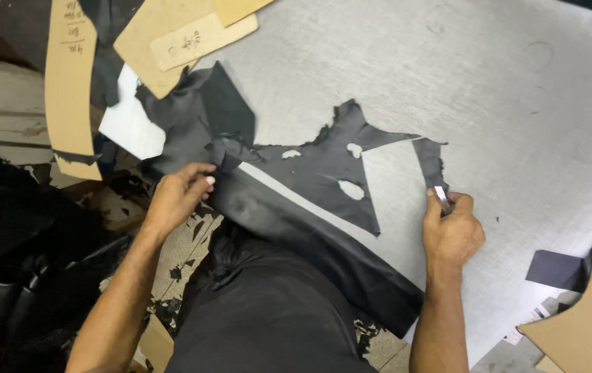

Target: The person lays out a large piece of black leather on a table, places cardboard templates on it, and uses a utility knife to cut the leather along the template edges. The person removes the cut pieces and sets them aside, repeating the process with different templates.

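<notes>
Both hands work on a sheet of thin black leather [317, 179] spread over the grey bench [489, 90]. Left hand [177, 195] has its fingers curled shut, pinching a crumpled fold of the leather at the sheet's left edge, near the bench's rim. Right hand [452, 231] is closed around a small metal blade [441, 198], whose pale tip touches a narrow black strip [431, 160] at the sheet's right side. The leather is matte and supple, its upper edge ragged; it has several small holes and a long triangular cut-out through which the bench shows. Its lower part drapes over the bench's edge toward the person's dark-clothed lap.

Beyond the left hand, a white sheet [127, 121] lies partly under the leather. Flat tan cardboard templates [165, 41] with rounded corners overlap at the top left, handwritten marks on them, and a long curved one [69, 76] hangs beside them. At the lower right sit another tan template [589, 318], star-like in outline, and a dark rectangular offcut [555, 269]. Black scraps [172, 273] litter the floor below.
</notes>
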